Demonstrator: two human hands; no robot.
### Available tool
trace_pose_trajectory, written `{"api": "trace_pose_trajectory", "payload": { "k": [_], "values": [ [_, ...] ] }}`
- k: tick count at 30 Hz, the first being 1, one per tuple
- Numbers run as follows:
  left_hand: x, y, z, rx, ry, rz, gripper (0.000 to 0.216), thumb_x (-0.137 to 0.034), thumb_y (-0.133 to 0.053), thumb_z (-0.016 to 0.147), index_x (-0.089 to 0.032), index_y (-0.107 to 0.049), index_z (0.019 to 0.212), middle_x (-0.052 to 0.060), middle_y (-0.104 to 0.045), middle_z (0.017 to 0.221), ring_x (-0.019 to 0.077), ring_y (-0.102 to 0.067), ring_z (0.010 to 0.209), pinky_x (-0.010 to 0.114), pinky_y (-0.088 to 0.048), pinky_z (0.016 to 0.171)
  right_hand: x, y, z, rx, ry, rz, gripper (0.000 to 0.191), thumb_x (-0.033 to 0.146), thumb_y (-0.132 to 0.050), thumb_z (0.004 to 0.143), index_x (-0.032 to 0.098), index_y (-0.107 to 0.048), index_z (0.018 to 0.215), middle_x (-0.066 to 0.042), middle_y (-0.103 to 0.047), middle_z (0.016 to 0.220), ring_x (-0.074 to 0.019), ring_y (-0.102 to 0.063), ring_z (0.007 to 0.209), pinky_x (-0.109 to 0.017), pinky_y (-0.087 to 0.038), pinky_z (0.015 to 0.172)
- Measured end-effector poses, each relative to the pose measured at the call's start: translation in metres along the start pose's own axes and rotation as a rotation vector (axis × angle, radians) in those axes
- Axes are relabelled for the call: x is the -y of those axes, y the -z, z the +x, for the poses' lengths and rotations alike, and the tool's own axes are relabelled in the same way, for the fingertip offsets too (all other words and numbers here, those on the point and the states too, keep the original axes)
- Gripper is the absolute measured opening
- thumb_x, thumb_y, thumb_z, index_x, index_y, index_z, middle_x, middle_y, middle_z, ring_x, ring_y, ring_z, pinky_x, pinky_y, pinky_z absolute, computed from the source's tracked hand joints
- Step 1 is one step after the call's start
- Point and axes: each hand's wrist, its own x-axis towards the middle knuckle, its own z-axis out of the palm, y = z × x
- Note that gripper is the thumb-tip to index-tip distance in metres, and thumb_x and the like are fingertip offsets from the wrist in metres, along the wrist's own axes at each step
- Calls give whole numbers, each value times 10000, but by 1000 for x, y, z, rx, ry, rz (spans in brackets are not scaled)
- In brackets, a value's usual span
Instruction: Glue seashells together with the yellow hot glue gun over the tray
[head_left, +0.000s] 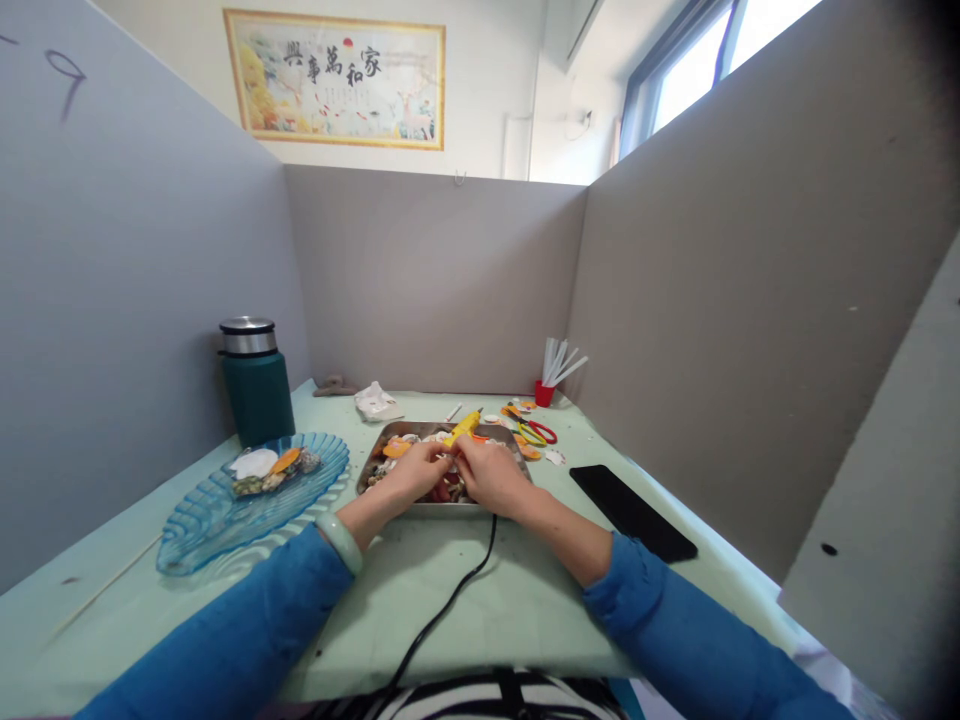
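My left hand point(419, 471) and my right hand point(489, 474) meet over a metal tray point(439, 511). Their fingers are pinched together, and whatever is between the fingertips is too small or hidden to name. Just beyond the fingertips a yellow glue gun point(465, 426) lies across the tray, its nozzle pointing away to the right. A black cord point(455, 590) runs from beneath my right hand to the table's front edge. Mixed shells fill the tray, including an orange one point(396, 447) at its left and dark red pieces point(444, 490) under my hands.
On the left, a blue shell-shaped plate point(217, 540) holds several shells, with a green flask point(257, 390) behind. Pliers with red and yellow handles point(534, 430), white sticks in a red cup point(544, 394) and a black phone point(630, 510) lie right. Grey partitions point(435, 280) enclose the table.
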Motion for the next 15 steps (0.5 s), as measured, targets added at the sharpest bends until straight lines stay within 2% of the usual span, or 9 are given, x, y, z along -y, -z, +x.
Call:
{"api": "trace_pose_trajectory", "payload": {
  "k": [15],
  "values": [
    [0,0,-1,3,7,8,124,-200,-457,802,-153,-568,832,-27,-563,444,123,-564,407,180,-396,408,-3,-4,1,12,-5,13,236,278,-323,918,179,-514,1013,-69,-665,869,-188,-599,780,-261,-311,623]
  ]
}}
